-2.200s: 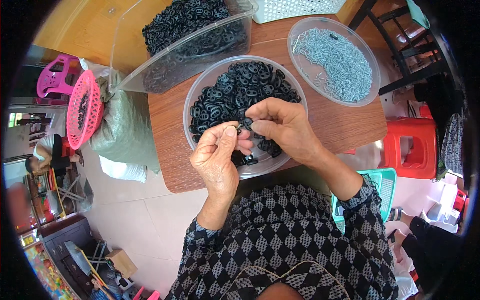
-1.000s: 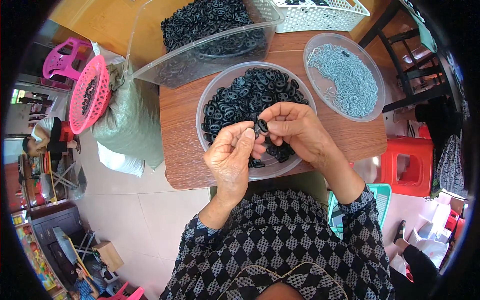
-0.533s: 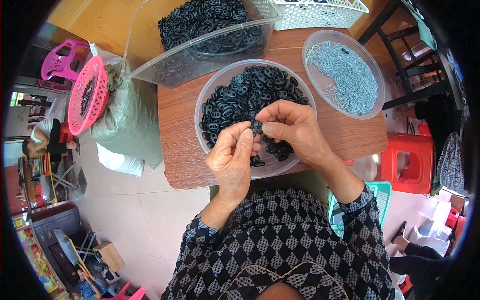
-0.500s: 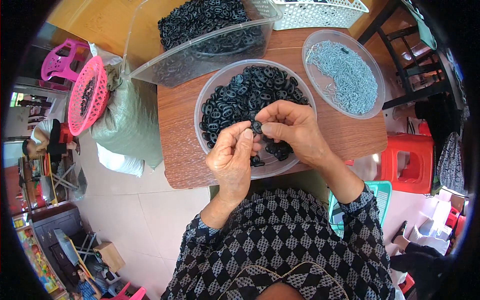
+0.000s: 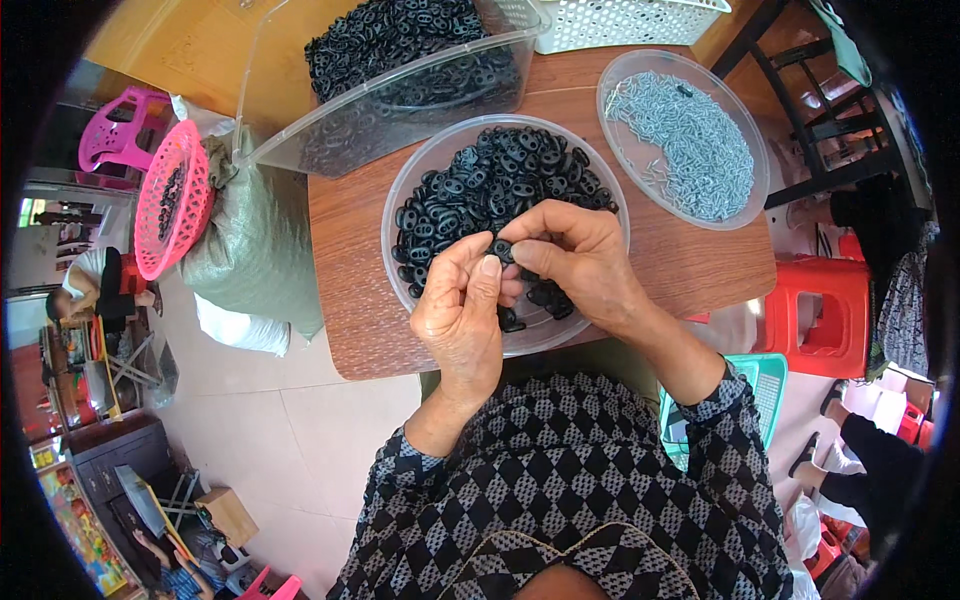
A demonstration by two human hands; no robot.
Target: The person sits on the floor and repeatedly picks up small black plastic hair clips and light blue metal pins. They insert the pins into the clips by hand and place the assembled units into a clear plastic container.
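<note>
My left hand [image 5: 462, 305] and my right hand [image 5: 580, 262] meet over the near part of a round clear tub [image 5: 392, 262]. Pinched between their thumbs and fingertips is one small black plastic piece [image 5: 502, 250], rounded, with holes. Fingers cover part of it. Below, the tub holds a heap of similar black plastic pieces [image 5: 470, 190], many of them oval with two holes. At the far right of the table lies a round clear tray [image 5: 612, 128] of small silvery screws [image 5: 700, 150], with one dark piece among them.
Behind the tub stands a large clear bin [image 5: 380, 95] of black pieces, beside a white perforated basket [image 5: 630, 25]. A pink basket [image 5: 150, 220] rests by a green sack [image 5: 265, 250] on the left. Red stool [image 5: 820, 315] and teal basket [image 5: 768, 390] are at right. Other people sit nearby.
Both hands keep their pinch on the black piece, with only slight finger movement. The whole view has shifted a little. At the far right, a person's legs have changed position.
</note>
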